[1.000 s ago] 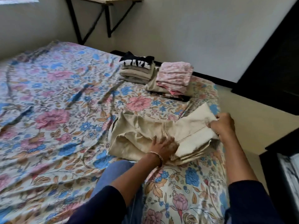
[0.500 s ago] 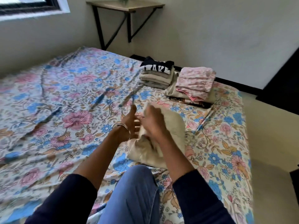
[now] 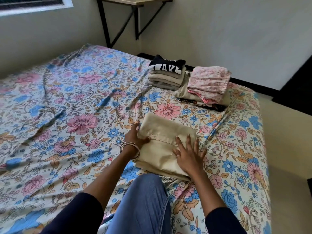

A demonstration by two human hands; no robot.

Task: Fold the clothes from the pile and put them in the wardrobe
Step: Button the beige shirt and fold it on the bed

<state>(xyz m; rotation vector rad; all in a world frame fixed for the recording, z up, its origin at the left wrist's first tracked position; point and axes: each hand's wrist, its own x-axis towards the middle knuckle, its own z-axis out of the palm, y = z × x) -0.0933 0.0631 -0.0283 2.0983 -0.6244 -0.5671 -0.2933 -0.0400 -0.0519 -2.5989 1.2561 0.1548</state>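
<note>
Beige garment (image 3: 162, 146) now folded flat; folded stacks (image 3: 166, 75) beyond, apart.

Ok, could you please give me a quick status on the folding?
Left hand holding the beige garment's left edge, thumb on top. Right hand pressing flat on it. Garment folded on the bed. Two folded stacks beyond, nothing blocking.

A bed sheet (image 3: 81, 105) with pink and blue flowers covers the bed. A small shelf (image 3: 135, 0) hangs on the wall. A window (image 3: 32, 4) sits top left.
</note>
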